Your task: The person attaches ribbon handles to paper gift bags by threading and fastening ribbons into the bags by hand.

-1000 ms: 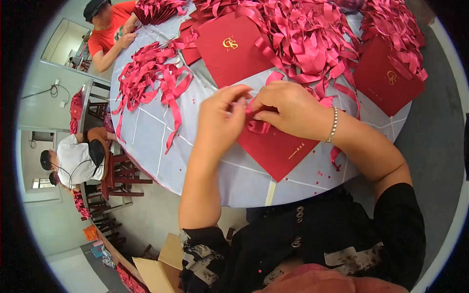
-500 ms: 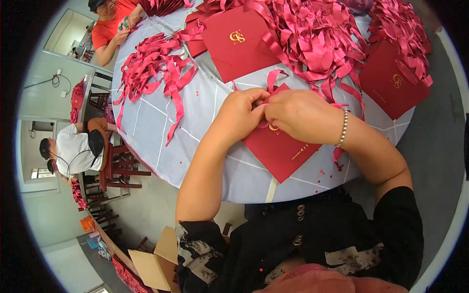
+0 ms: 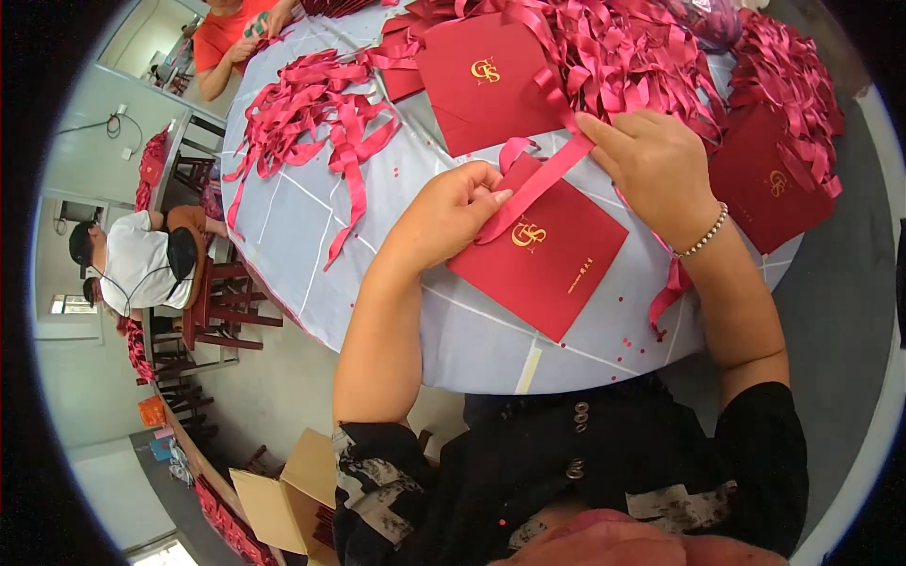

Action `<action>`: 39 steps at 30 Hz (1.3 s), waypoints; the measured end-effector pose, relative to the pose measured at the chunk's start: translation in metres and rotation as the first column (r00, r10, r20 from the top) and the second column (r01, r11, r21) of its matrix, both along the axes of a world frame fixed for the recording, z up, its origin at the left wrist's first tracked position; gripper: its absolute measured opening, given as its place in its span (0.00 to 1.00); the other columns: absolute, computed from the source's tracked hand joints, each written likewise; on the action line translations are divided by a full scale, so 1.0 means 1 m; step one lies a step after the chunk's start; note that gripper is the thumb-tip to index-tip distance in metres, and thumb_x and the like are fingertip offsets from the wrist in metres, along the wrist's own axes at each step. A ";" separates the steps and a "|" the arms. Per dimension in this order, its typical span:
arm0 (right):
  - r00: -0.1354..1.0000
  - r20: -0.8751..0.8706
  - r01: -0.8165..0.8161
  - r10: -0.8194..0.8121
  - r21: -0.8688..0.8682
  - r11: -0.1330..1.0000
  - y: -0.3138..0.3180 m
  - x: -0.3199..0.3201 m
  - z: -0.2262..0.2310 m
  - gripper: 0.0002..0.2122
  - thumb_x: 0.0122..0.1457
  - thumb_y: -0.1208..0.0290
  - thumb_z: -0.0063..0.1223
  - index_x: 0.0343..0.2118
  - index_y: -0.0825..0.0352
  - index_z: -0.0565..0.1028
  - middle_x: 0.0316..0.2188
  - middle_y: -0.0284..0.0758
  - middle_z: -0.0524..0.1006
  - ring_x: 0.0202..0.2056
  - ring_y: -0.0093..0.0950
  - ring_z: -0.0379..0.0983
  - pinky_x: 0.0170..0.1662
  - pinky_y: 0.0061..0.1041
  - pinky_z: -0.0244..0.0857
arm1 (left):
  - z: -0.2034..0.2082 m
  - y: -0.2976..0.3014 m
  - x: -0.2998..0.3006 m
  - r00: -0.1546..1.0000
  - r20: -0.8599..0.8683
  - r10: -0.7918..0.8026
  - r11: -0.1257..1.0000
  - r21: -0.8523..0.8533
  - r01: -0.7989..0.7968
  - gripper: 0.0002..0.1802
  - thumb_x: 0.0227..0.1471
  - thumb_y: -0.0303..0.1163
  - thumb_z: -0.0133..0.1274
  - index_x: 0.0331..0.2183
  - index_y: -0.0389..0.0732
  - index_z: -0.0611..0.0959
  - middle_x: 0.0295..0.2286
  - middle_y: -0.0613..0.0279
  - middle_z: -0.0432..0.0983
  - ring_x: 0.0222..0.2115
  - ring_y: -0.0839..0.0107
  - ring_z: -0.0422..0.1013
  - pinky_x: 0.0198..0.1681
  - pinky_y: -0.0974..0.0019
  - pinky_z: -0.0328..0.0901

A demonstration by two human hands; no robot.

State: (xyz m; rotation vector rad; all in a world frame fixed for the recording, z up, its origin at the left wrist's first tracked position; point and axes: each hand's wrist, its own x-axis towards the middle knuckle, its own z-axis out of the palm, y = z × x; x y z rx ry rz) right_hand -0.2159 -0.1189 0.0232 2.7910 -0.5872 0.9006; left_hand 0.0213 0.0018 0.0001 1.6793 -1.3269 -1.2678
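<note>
Left hand (image 3: 455, 215): placed at the upper-left edge of the red card (image 3: 578, 250); its grip is closed, the pink ribbon (image 3: 545, 179) being pinched between thumb and fingers, apparently so that it is anchored against the card.
Right hand (image 3: 656, 170): held beyond the card's upper right side; its grip is drawn together on the ribbon farther along, with part of the thumb hidden.
Pink ribbon: stretched slantwise over the card's upper part, above the gold emblem (image 3: 528, 234); it is seemingly pulled from both sides so that it is made flat and straight.
Red card: laid on the worktop (image 3: 477, 330) close to the body, one corner turned toward it, probably so that both hands are easily brought over it.
Ribbon heap (image 3: 628, 71): piled past the right hand, presumably to be reached without crowding the card.
Smaller ribbon pile (image 3: 293, 113): spread to the left, well apart from the card.
Second card (image 3: 467, 118): laid flat beyond the hands, its upper right side overlapped by ribbon.
</note>
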 end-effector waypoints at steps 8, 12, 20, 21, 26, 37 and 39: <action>0.944 0.316 -0.204 -0.092 0.781 0.590 0.002 0.006 -0.012 0.18 0.61 0.78 0.49 0.53 0.60 0.77 0.23 0.32 0.76 0.19 0.20 0.69 0.23 0.21 0.64 | -0.003 0.001 0.005 0.969 -0.244 -0.042 0.999 0.021 0.048 0.05 0.58 0.24 0.53 0.37 0.37 0.76 0.24 0.70 0.76 0.24 0.86 0.68 0.27 0.78 0.61; 0.872 0.480 -0.446 -0.095 0.859 0.251 -0.010 0.010 -0.011 0.19 0.62 0.82 0.42 0.56 0.68 0.73 0.34 0.35 0.80 0.29 0.18 0.73 0.32 0.18 0.67 | -0.004 0.001 0.006 0.953 -0.297 -0.061 0.998 -0.008 0.061 0.09 0.54 0.21 0.55 0.38 0.36 0.75 0.25 0.69 0.77 0.25 0.85 0.70 0.28 0.79 0.62; 0.646 0.612 -0.756 -0.457 0.597 -0.269 -0.015 0.012 -0.009 0.16 0.66 0.75 0.47 0.56 0.70 0.71 0.39 0.41 0.80 0.25 0.15 0.67 0.33 0.16 0.63 | -0.001 0.000 0.005 0.965 -0.253 -0.068 0.998 -0.014 0.066 0.14 0.52 0.25 0.61 0.40 0.37 0.76 0.26 0.70 0.78 0.24 0.86 0.70 0.26 0.79 0.61; 0.662 0.660 -0.750 -0.356 0.585 -0.310 -0.016 0.011 -0.009 0.15 0.66 0.73 0.47 0.55 0.70 0.71 0.38 0.40 0.80 0.25 0.15 0.67 0.32 0.16 0.62 | 0.000 0.000 0.003 0.976 -0.207 -0.059 0.998 -0.003 0.060 0.14 0.52 0.25 0.62 0.41 0.37 0.77 0.26 0.69 0.78 0.24 0.86 0.70 0.26 0.79 0.62; 0.897 0.441 -0.437 -0.010 0.885 -0.162 -0.004 0.012 -0.017 0.10 0.67 0.70 0.49 0.44 0.69 0.77 0.29 0.34 0.80 0.21 0.14 0.65 0.25 0.16 0.60 | 0.000 0.000 -0.007 0.962 -0.274 0.008 1.000 0.021 -0.003 0.11 0.55 0.25 0.60 0.41 0.36 0.79 0.28 0.68 0.80 0.26 0.86 0.72 0.29 0.80 0.65; 0.945 0.302 -0.327 0.124 0.865 0.381 0.018 0.022 -0.029 0.07 0.59 0.74 0.58 0.35 0.73 0.81 0.26 0.39 0.81 0.28 0.24 0.77 0.34 0.25 0.70 | -0.001 0.001 -0.010 0.994 -0.107 -0.024 0.995 -0.098 0.014 0.09 0.54 0.23 0.61 0.38 0.36 0.81 0.29 0.72 0.78 0.29 0.87 0.71 0.32 0.80 0.65; 0.959 0.269 -0.283 0.088 0.892 0.354 0.019 0.022 -0.028 0.07 0.58 0.73 0.59 0.33 0.72 0.81 0.25 0.40 0.81 0.28 0.27 0.77 0.33 0.27 0.69 | -0.001 0.002 -0.011 0.997 -0.076 -0.019 0.993 -0.117 0.010 0.08 0.53 0.23 0.61 0.37 0.36 0.81 0.28 0.73 0.78 0.29 0.87 0.70 0.32 0.80 0.65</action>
